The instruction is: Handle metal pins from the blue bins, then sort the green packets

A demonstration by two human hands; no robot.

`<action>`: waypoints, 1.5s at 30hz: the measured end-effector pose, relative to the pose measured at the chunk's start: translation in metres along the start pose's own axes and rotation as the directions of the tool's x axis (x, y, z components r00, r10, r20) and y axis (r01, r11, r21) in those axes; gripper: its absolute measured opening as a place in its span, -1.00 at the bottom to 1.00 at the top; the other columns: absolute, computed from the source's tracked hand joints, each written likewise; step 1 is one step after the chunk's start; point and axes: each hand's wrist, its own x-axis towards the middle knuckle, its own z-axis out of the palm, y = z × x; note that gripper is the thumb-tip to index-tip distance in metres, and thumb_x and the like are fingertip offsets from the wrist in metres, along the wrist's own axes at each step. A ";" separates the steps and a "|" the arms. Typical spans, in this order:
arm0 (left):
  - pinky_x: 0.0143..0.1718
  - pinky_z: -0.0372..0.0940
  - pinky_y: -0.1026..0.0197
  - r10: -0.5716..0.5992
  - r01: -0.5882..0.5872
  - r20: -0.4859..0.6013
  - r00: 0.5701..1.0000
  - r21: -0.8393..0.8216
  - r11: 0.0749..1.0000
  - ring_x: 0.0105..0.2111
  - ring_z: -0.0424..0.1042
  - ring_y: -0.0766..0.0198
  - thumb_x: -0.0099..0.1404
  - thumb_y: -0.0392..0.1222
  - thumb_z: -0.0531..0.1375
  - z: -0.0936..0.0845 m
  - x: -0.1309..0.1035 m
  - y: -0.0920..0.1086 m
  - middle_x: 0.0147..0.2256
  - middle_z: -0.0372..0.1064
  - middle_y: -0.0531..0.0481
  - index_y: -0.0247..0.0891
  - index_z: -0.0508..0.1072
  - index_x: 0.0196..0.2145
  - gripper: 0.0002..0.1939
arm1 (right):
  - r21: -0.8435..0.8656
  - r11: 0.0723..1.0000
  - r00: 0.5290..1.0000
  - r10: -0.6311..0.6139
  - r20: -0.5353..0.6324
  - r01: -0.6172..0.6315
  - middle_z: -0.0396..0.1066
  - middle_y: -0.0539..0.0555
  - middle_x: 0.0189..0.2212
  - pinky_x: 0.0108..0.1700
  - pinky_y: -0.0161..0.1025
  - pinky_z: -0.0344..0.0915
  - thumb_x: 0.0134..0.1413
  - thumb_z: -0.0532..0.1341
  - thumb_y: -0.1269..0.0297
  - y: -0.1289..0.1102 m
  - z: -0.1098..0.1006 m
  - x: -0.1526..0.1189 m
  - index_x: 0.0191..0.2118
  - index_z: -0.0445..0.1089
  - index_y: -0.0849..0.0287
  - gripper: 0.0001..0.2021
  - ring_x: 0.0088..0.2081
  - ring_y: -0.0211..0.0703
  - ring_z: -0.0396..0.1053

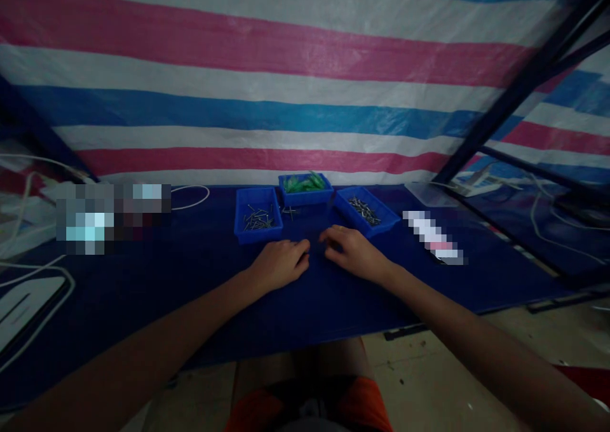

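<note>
On the dark-blue tabletop [200, 260], rectangular blue plastic trays [260, 235] stand past the fingers, bunched on the left hand [281, 265], parted on the right hand [356, 251], likely for easy reach.

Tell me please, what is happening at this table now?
A person has both hands over the blue table. The left hand is nearest the left tray; the right hand is nearest the right tray. Both trays hold thin metal pieces. The rear tray holds green items. Loose metal pieces lie beside the left tray. I cannot tell whether either hand holds something.
</note>
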 end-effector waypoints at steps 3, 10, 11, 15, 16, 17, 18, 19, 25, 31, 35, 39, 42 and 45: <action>-0.49 0.21 0.25 0.002 -0.001 0.033 0.999 -0.019 1.000 -0.47 0.42 0.19 0.29 -0.13 0.00 -0.005 0.008 -0.003 -0.45 0.39 -0.01 -0.21 0.30 -0.19 -0.81 | 0.199 0.980 1.000 0.020 -0.011 -0.017 0.29 -0.03 -0.47 -0.28 -0.32 0.17 -0.05 0.11 0.52 0.006 -0.001 -0.001 -0.37 0.33 0.22 -0.88 -0.40 -0.28 0.25; -0.49 0.17 0.26 -0.059 0.059 0.028 0.998 0.003 0.998 -0.47 0.42 0.19 0.30 -0.14 -0.02 -0.006 0.016 0.001 -0.46 0.40 -0.02 -0.24 0.32 -0.24 -0.81 | 0.400 0.916 0.998 0.004 0.066 -0.030 0.33 -0.05 -0.49 -0.39 -0.38 0.20 0.07 0.08 0.40 0.031 0.016 0.011 -0.33 0.31 0.23 -0.92 -0.46 -0.34 0.28; -0.47 0.17 0.25 -0.065 0.064 0.023 0.998 0.012 0.998 -0.46 0.42 0.18 0.30 -0.16 -0.04 -0.005 0.016 0.002 -0.45 0.40 -0.03 -0.24 0.32 -0.26 -0.81 | 0.415 0.909 0.997 -0.001 0.080 -0.032 0.33 -0.06 -0.50 -0.40 -0.38 0.20 0.08 0.09 0.39 0.034 0.017 0.013 -0.34 0.32 0.23 -0.92 -0.47 -0.34 0.27; -0.48 0.15 0.27 -0.029 0.029 0.003 1.000 0.003 1.000 -0.47 0.41 0.23 0.28 -0.21 -0.03 -0.002 0.013 0.002 -0.45 0.39 0.01 -0.24 0.29 -0.32 -0.86 | 0.436 0.898 0.990 -0.014 0.141 -0.050 0.31 -0.08 -0.54 -0.45 -0.40 0.17 0.08 0.13 0.32 0.040 0.014 0.018 -0.37 0.34 0.22 -0.90 -0.50 -0.35 0.25; -0.49 0.13 0.28 -0.017 0.017 -0.002 1.000 -0.015 1.000 -0.49 0.40 0.26 0.28 -0.22 -0.03 -0.002 0.012 0.001 -0.46 0.37 0.03 -0.24 0.29 -0.33 -0.88 | 0.435 0.899 0.987 -0.017 0.159 -0.054 0.31 -0.08 -0.55 -0.46 -0.40 0.17 0.09 0.13 0.30 0.040 0.011 0.018 -0.37 0.34 0.22 -0.89 -0.50 -0.35 0.24; -0.49 0.12 0.30 -0.010 0.010 -0.011 1.000 -0.037 0.999 -0.50 0.38 0.29 0.27 -0.23 -0.02 -0.003 0.011 -0.001 -0.48 0.36 0.05 -0.24 0.28 -0.33 -0.89 | 0.427 0.903 0.984 -0.022 0.176 -0.056 0.31 -0.08 -0.54 -0.46 -0.40 0.16 0.09 0.13 0.29 0.040 0.009 0.018 -0.37 0.35 0.22 -0.88 -0.51 -0.35 0.24; -0.50 0.11 0.30 -0.007 0.006 -0.016 1.000 -0.064 0.998 -0.51 0.37 0.31 0.26 -0.25 -0.01 -0.003 0.009 -0.003 -0.49 0.34 0.07 -0.24 0.28 -0.33 -0.90 | 0.412 0.910 0.981 -0.028 0.192 -0.055 0.31 -0.07 -0.54 -0.46 -0.39 0.17 0.11 0.13 0.28 0.039 0.007 0.017 -0.37 0.35 0.22 -0.87 -0.50 -0.34 0.25; -0.50 0.10 0.31 -0.007 0.005 -0.017 1.000 -0.095 0.995 -0.52 0.36 0.32 0.26 -0.25 -0.01 -0.004 0.008 -0.005 -0.51 0.33 0.09 -0.24 0.28 -0.33 -0.90 | 0.391 0.919 0.978 -0.039 0.204 -0.045 0.32 -0.07 -0.53 -0.45 -0.39 0.17 0.12 0.13 0.27 0.038 0.006 0.016 -0.37 0.36 0.22 -0.86 -0.50 -0.34 0.25; -0.48 0.08 0.31 -0.017 0.019 0.009 1.000 -0.228 0.973 -0.52 0.35 0.33 0.29 -0.25 -0.02 -0.005 0.005 -0.012 -0.52 0.32 0.10 -0.23 0.25 -0.30 -0.92 | 0.233 0.971 0.976 -0.094 0.194 0.047 0.31 -0.03 -0.49 -0.38 -0.37 0.18 0.16 0.11 0.31 0.031 0.005 0.010 -0.39 0.34 0.20 -0.86 -0.45 -0.32 0.27; -0.42 0.13 0.30 -0.032 0.044 0.053 0.998 -0.254 0.966 -0.45 0.39 0.31 0.33 -0.23 -0.05 -0.009 0.006 -0.011 -0.45 0.35 0.07 -0.23 0.24 -0.25 -0.89 | 0.164 0.984 0.975 -0.105 0.196 0.073 0.30 -0.04 -0.51 -0.39 -0.36 0.19 0.16 0.10 0.30 0.034 0.005 0.010 -0.37 0.34 0.19 -0.86 -0.48 -0.31 0.28; -0.44 0.12 0.31 -0.036 0.051 0.055 0.998 -0.289 0.956 -0.48 0.36 0.33 0.33 -0.24 -0.04 -0.012 0.007 -0.009 -0.48 0.33 0.10 -0.23 0.25 -0.25 -0.90 | 0.166 0.978 0.966 -0.159 0.205 0.126 0.36 0.01 -0.42 -0.29 -0.31 0.24 0.21 0.04 0.31 0.037 0.002 0.007 -0.31 0.35 0.19 -0.84 -0.38 -0.26 0.33; -0.46 0.09 0.32 -0.024 0.037 0.046 0.999 -0.291 0.956 -0.50 0.34 0.35 0.32 -0.24 -0.02 -0.012 0.008 -0.009 -0.51 0.31 0.11 -0.24 0.26 -0.28 -0.91 | 0.161 0.978 0.964 -0.168 0.206 0.136 0.36 0.02 -0.40 -0.26 -0.29 0.25 0.22 0.01 0.32 0.038 0.000 0.005 -0.28 0.35 0.18 -0.82 -0.36 -0.26 0.34; -0.48 0.07 0.32 -0.019 0.032 0.049 0.999 -0.285 0.958 -0.52 0.33 0.36 0.33 -0.22 -0.03 -0.010 0.008 -0.010 -0.53 0.30 0.12 -0.23 0.27 -0.27 -0.89 | 0.142 0.980 0.963 -0.169 0.211 0.141 0.35 0.02 -0.41 -0.27 -0.29 0.25 0.22 0.03 0.34 0.038 0.000 0.005 -0.29 0.35 0.20 -0.83 -0.37 -0.26 0.33; -0.48 0.07 0.32 -0.019 0.034 0.058 0.998 -0.272 0.962 -0.51 0.33 0.35 0.33 -0.20 -0.03 -0.009 0.008 -0.009 -0.52 0.31 0.11 -0.23 0.27 -0.28 -0.88 | 0.121 0.984 0.966 -0.158 0.206 0.135 0.34 0.02 -0.43 -0.29 -0.29 0.24 0.21 0.03 0.34 0.038 0.000 0.006 -0.32 0.35 0.21 -0.83 -0.39 -0.26 0.33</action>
